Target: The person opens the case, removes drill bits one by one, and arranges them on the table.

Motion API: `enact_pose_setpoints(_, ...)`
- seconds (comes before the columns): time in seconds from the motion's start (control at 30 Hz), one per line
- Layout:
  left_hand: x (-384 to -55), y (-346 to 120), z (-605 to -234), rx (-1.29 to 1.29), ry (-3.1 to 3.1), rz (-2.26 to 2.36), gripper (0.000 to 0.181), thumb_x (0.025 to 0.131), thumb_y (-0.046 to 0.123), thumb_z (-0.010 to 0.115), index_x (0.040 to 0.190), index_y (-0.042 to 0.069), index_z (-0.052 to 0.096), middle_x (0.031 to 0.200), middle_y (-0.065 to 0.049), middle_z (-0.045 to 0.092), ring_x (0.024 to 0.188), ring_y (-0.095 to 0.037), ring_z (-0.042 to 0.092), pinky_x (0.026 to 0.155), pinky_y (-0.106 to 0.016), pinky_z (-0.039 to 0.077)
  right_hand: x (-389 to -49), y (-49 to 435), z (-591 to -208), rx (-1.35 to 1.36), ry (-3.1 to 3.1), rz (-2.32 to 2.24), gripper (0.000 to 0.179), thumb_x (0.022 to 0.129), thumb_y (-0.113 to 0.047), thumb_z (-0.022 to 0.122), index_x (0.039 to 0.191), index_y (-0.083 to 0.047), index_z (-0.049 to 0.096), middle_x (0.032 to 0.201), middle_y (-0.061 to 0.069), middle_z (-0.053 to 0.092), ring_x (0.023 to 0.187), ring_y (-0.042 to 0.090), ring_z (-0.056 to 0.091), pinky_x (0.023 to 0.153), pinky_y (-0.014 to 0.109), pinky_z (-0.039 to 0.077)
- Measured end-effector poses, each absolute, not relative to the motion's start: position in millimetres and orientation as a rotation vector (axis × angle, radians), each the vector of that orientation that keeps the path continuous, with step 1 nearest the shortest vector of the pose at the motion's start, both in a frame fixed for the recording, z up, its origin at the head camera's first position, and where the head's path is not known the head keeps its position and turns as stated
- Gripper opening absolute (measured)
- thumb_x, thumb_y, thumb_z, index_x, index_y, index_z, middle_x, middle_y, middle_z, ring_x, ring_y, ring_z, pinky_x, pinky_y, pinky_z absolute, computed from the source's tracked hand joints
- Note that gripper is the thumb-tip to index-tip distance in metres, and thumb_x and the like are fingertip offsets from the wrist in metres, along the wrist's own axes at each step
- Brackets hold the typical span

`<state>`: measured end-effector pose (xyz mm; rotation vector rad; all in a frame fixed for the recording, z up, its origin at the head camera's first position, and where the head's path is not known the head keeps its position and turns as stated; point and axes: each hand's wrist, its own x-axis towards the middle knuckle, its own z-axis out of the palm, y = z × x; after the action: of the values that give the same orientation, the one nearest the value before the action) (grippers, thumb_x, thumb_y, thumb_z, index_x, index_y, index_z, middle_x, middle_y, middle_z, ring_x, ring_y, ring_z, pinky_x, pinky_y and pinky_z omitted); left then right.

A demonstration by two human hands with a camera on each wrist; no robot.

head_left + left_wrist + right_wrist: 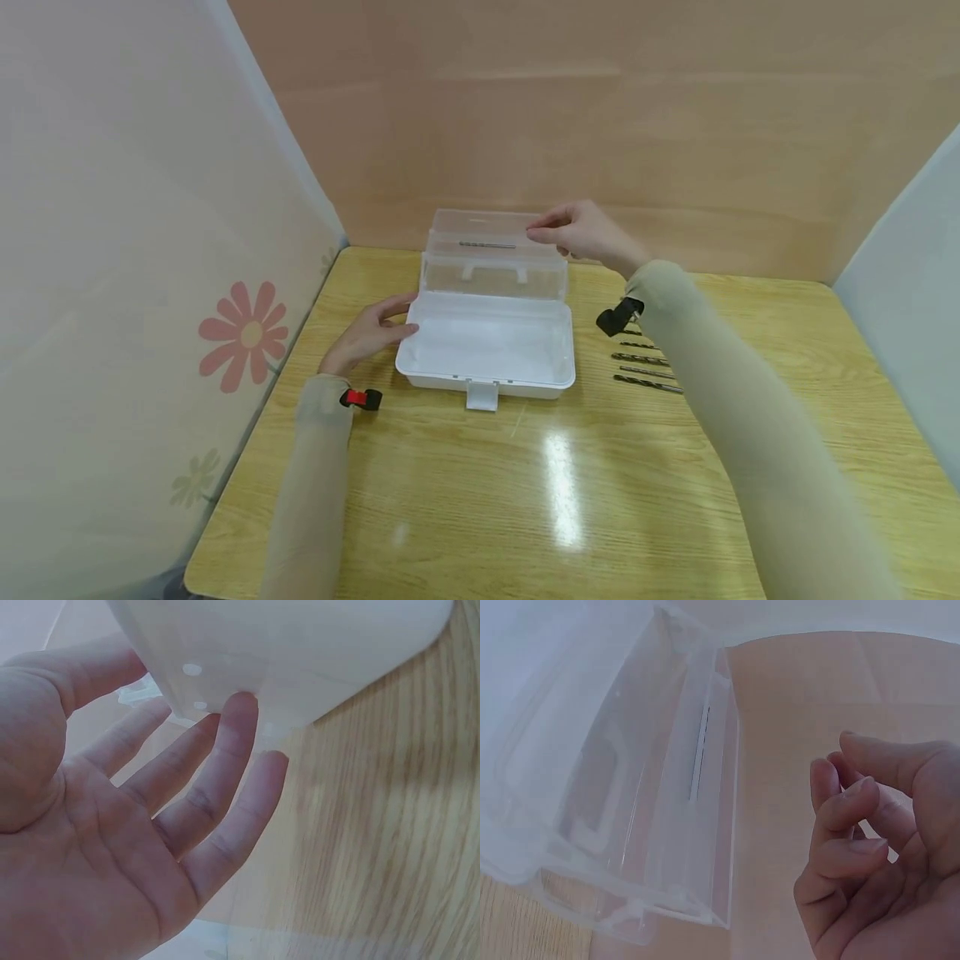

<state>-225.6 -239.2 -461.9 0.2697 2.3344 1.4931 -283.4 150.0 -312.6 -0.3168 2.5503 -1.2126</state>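
A white plastic toolbox (486, 342) stands unlatched on the table, its translucent lid and trays folded up behind it. One drill bit (487, 245) lies in a clear upper tray (447, 242); the right wrist view also has this thin dark drill bit (700, 754). My left hand (369, 333) touches the box's left wall, with fairly straight fingers against the outside in the left wrist view. Near the tray's right end is my right hand (588, 232). Its fingers are loosely bent, the thumb close to the index fingertip, and I see nothing between them.
Several drill bits (647, 383) lie in a row on the wooden table (450, 500), right of the box and partly hidden by the right forearm. A front latch (482, 396) hangs down from the box. Brown sheeting (570, 125) rises behind the table; white flowered sheeting (135, 250) covers the left.
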Motion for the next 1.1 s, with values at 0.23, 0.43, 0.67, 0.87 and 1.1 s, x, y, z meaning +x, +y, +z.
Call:
enact_pose_setpoints(0.23, -221.5, -239.6, -460.7, 0.271, 2.352, 1.473, 0.070, 0.104, 0.034, 0.071, 0.166, 0.027, 0.040, 0.169, -0.017, 0.039, 0.141, -0.044, 0.055, 0.115, -0.058, 0.049, -299.6, 132.5, -324.4, -0.302, 2.528, -1.199, 0.044, 0.107, -0.037, 0.065, 0.144, -0.013, 0.068, 0.119, 0.011, 0.070, 0.064, 0.014, 0.045, 0.056, 0.027, 0.034)
enact_pose_setpoints(0.43, -218.4, -241.2, -460.7, 0.264, 2.348, 1.482, 0.070, 0.104, 0.034, 0.071, 0.166, 0.026, 0.041, 0.169, -0.017, 0.040, 0.141, -0.045, 0.054, 0.116, -0.059, 0.048, -313.2, 119.1, -331.2, -0.293, 2.530, -1.127, 0.046, 0.110, -0.035, 0.059, 0.149, -0.013, 0.064, 0.140, 0.014, 0.070, 0.081, 0.015, 0.058, 0.071, 0.029, 0.047)
enact_pose_setpoints(0.67, -217.6, -236.5, -463.7, 0.278, 2.328, 1.507, 0.069, 0.104, 0.032, 0.072, 0.166, 0.026, 0.042, 0.169, -0.017, 0.040, 0.139, -0.043, 0.057, 0.115, -0.058, 0.050, -316.5, 107.7, -345.8, -0.347, 2.665, -1.046, 0.039, 0.109, -0.022, 0.057, 0.140, -0.001, 0.068, 0.138, 0.022, 0.070, 0.131, 0.035, 0.063, 0.113, 0.048, 0.050)
enact_pose_setpoints(0.87, -219.1, -234.9, -464.4, 0.276, 2.329, 1.509, 0.068, 0.103, 0.033, 0.073, 0.165, 0.027, 0.043, 0.169, -0.015, 0.041, 0.139, -0.042, 0.058, 0.115, -0.058, 0.050, -313.8, 100.5, -357.3, -0.415, 2.801, -0.822, 0.036, 0.109, -0.016, 0.054, 0.138, 0.000, 0.068, 0.141, 0.020, 0.067, 0.131, 0.035, 0.062, 0.113, 0.051, 0.050)
enact_pose_setpoints(1.1, -217.4, -233.7, -465.4, 0.277, 2.338, 1.504, 0.068, 0.104, 0.031, 0.072, 0.165, 0.026, 0.043, 0.168, -0.016, 0.041, 0.141, -0.043, 0.056, 0.115, -0.058, 0.049, -313.4, 96.1, -368.1, -0.442, 2.842, -0.652, 0.032, 0.108, -0.017, 0.059, 0.135, -0.005, 0.071, 0.140, 0.016, 0.070, 0.126, 0.034, 0.067, 0.109, 0.051, 0.053)
